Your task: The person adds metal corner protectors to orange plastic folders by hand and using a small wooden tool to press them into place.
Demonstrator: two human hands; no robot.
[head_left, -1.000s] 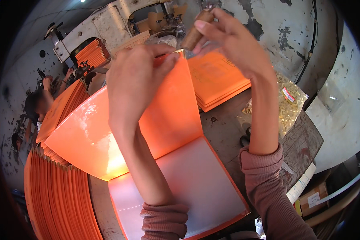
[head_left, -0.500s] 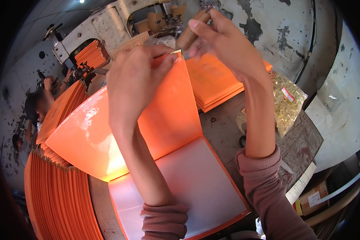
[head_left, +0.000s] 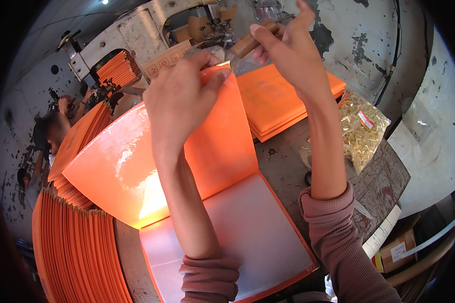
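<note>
An orange glossy-covered book (head_left: 222, 146) lies open before me, its cover lifted and its white inner pages (head_left: 247, 227) facing up. My left hand (head_left: 177, 103) pinches the raised cover near its top corner, where a small gold-coloured corner piece (head_left: 227, 64) sits. In my right hand (head_left: 301, 68) is a tool with a wooden handle (head_left: 247, 45) and a thin metal shaft; its index finger sticks out upward. The handle's butt end is near the gold corner, apart from it. My palm partly hides the shaft.
A clear bag of gold corner pieces (head_left: 364, 136) lies right of my right forearm. Orange books are stacked behind (head_left: 273, 96) and in a long row at left (head_left: 81, 247). Machinery (head_left: 131, 35) stands at the back; another person (head_left: 53, 131) is at far left.
My right hand has moved slightly up and right with the tool, away from the corner, and its index finger has straightened. My left hand and the cover have shifted slightly right.
</note>
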